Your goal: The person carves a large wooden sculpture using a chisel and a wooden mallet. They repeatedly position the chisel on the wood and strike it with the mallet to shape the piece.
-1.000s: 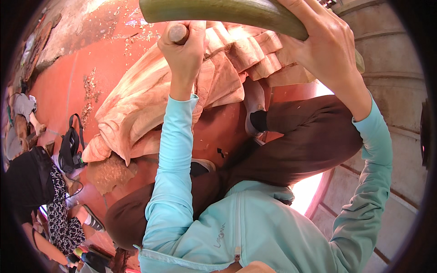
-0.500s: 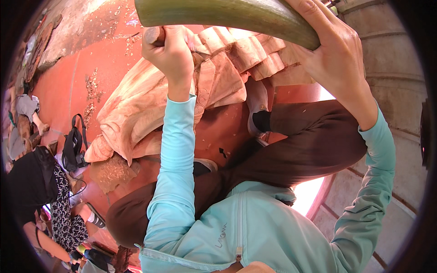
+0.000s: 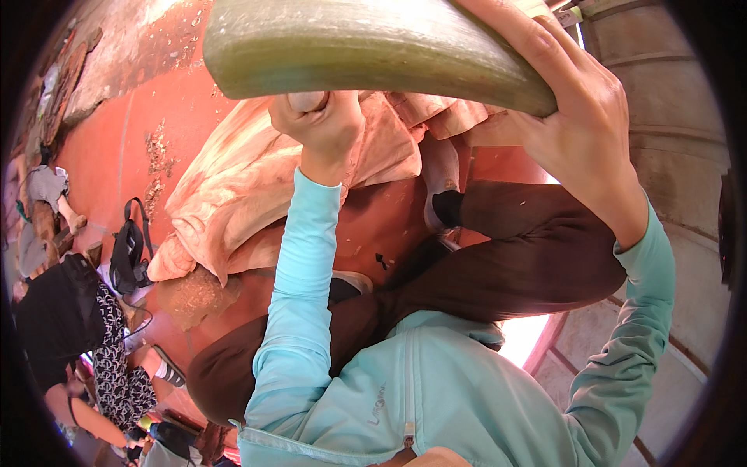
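Observation:
My right hand (image 3: 580,109) grips a thick, smooth, curved green club-like piece (image 3: 373,50) by its right end, with the fingers over the top and the thumb beneath. It looms across the upper middle, cut off by the picture's top edge. Under its lower edge my left hand (image 3: 323,128) is a fist round a wooden tool handle (image 3: 307,101), whose rounded end shows above the fingers; the rest of the tool is hidden. Both lie over a large carved wood piece (image 3: 233,194) with drapery-like folds, resting on the floor. Whether the green piece touches the handle is unclear.
My legs in brown trousers (image 3: 537,249) are bent beside the carving. Wood chips (image 3: 156,159) lie scattered on the red tiled floor (image 3: 101,171). A black bag (image 3: 128,249) and another person in dark clothes (image 3: 66,315) are at left. A pale panelled wall (image 3: 669,140) stands right.
The green piece has come lower and reaches further left, looking larger. My left fist has shifted right and slightly down with the handle; my right hand keeps its grip, slightly lower.

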Demonstrator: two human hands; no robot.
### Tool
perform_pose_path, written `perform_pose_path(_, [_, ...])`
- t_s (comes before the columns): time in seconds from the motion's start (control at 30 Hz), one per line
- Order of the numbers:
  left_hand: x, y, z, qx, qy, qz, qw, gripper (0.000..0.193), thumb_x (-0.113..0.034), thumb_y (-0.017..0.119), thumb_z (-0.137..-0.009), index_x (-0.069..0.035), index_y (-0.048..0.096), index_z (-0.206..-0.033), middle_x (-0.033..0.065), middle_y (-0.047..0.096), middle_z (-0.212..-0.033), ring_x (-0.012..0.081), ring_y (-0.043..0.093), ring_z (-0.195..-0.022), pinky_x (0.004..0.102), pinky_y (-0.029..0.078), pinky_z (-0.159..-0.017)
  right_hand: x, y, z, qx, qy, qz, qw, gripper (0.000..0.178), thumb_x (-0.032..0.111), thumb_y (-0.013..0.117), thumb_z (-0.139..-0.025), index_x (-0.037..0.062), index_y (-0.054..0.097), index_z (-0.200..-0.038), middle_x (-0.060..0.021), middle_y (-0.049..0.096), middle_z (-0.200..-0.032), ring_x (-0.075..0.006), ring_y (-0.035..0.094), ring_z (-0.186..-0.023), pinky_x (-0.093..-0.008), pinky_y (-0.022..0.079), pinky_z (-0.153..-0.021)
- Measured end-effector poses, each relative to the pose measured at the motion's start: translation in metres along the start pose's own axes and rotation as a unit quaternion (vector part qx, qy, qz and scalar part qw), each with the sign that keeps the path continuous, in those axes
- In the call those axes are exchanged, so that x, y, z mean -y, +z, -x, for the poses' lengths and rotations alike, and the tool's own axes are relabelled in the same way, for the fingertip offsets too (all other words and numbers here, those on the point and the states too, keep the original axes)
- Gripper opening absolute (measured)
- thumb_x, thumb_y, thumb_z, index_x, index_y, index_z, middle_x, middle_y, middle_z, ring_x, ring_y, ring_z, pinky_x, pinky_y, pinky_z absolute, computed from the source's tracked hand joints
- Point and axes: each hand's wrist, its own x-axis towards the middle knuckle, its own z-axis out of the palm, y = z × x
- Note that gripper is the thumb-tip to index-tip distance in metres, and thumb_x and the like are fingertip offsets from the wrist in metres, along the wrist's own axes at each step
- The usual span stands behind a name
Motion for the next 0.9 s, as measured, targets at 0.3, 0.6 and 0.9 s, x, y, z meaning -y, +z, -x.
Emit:
perform_pose_path(0.3, [-0.002,0.039,-0.010,0.143,-0.031,-0.002,0.989,0.007,-0.006,0.066,-0.073,-0.001,0.066,-0.077,0.0084,0.066,-0.070,0.0246,0.062,-0.066,0.0348,0.049,-0.063,-0.013,-0.015,0.006,0.043,0.054,-0.079,0.995,0.073,0.002,0.070,-0.065,0.0198,0.052,-0.134,-0.0034,0.055,-0.073,-0.0162,0.051,-0.057,-0.0283,0.044,-0.050])
perform_pose_path(0.6, [-0.010,0.017,-0.042,0.113,-0.251,0.199,0.941,0.020,-0.003,0.055,-0.083,-0.004,0.050,-0.063,0.0036,0.048,-0.052,0.0137,0.047,-0.044,0.0256,0.034,-0.038,-0.020,-0.026,0.027,-0.048,0.081,-0.085,0.992,0.070,0.002,0.069,-0.067,0.0227,0.052,-0.131,-0.0079,0.060,-0.085,-0.0235,0.060,-0.071,-0.0319,0.049,-0.063])
perform_pose_path(0.9, [-0.028,0.004,-0.047,-0.014,-0.230,0.161,0.960,0.030,-0.005,0.058,-0.089,-0.009,0.039,-0.065,-0.0018,0.041,-0.047,0.0066,0.040,-0.036,0.0239,0.031,-0.035,-0.003,-0.040,0.016,-0.069,0.045,-0.070,0.994,0.065,0.006,0.072,-0.070,0.0139,0.052,-0.131,-0.0160,0.060,-0.098,-0.0338,0.058,-0.092,-0.0388,0.049,-0.078])
